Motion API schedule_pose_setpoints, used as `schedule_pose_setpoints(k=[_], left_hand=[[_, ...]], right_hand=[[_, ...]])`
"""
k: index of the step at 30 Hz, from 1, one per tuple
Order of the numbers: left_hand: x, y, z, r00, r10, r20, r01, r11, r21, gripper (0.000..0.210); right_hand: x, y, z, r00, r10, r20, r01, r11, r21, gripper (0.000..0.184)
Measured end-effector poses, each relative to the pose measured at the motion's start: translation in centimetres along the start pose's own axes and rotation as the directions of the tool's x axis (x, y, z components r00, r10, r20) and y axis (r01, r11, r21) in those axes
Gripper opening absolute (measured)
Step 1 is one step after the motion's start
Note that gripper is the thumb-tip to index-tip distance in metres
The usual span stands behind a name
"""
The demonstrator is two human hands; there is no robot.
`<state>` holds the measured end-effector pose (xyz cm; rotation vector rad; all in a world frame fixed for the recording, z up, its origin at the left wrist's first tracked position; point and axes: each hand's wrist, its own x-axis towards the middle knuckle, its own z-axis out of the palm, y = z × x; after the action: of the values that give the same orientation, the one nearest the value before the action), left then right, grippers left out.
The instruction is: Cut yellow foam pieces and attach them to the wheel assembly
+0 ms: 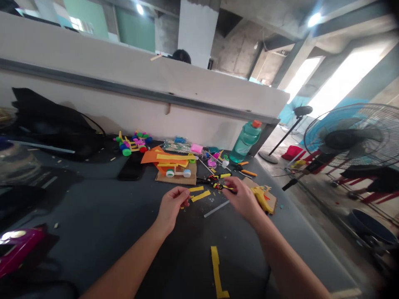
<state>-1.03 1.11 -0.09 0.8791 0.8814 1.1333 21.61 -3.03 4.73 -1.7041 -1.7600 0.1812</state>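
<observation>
My left hand (171, 206) is closed in a pinch above the dark table, beside short yellow paper strips (201, 196). Small yellow bits show by its fingertips, but what it pinches is unclear. The fingers of my right hand (242, 197) curl round a handle of black-and-yellow pliers (215, 178), lying among small colored scraps. Below that hand lies a translucent glue stick (216, 209). To its right a yellow glue gun (262, 200) rests on cardboard. A longer yellow strip (215, 272) lies nearer to me. Behind the strips, a small wheeled assembly (178, 172) stands on cardboard.
Orange paper (152, 155), a black phone (129, 168) and colorful toy-like pieces (133, 143) lie toward the back. A green bottle (246, 141) stands by the partition (199, 124). Orange-handled pliers (249, 172) lie near it. A fan (352, 137) stands off the table's right side.
</observation>
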Motion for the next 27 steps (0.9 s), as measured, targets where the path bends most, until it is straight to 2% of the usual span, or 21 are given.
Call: schedule_pose_setpoints(k=[2, 4, 7, 9, 13, 20, 27], left_hand=[[-0.2, 0.1, 0.2, 1.000, 0.017, 0.003, -0.018, 0.999, 0.033, 0.021], [-0.4, 0.3, 0.3, 1.000, 0.023, 0.007, -0.023, 0.998, 0.058, 0.020], [-0.6, 0.5, 0.5, 1.000, 0.016, 0.023, -0.018, 0.995, 0.096, 0.020], [-0.7, 0.5, 0.7, 0.999, 0.015, 0.039, -0.020, 0.991, 0.131, 0.020], [-0.8, 0.3, 1.0, 0.997, 0.006, 0.078, -0.021, 0.982, 0.189, 0.018], [-1.1, 0.0, 1.2, 0.994, -0.027, 0.106, 0.005, 0.979, 0.204, 0.019], [-1.2, 0.1, 1.4, 0.994, -0.015, 0.110, -0.006, 0.983, 0.183, 0.019]], right_hand=[[-0.2, -1.9, 1.8, 0.999, -0.031, 0.024, 0.028, 0.989, 0.145, 0.034], [-0.7, -3.0, 3.4, 0.999, 0.005, 0.046, -0.018, 0.959, 0.284, 0.036], [-1.7, -2.8, 4.8, 0.996, 0.070, 0.051, -0.086, 0.888, 0.452, 0.040], [-2.2, -2.3, 5.1, 0.997, 0.067, 0.046, -0.081, 0.858, 0.507, 0.044], [-2.6, -1.9, 5.1, 0.996, 0.044, 0.079, -0.080, 0.833, 0.547, 0.049], [-2.5, -2.6, 4.9, 0.984, 0.169, 0.057, -0.171, 0.802, 0.572, 0.017], [-2.6, -2.7, 4.9, 0.971, 0.238, 0.012, -0.202, 0.798, 0.567, 0.008]])
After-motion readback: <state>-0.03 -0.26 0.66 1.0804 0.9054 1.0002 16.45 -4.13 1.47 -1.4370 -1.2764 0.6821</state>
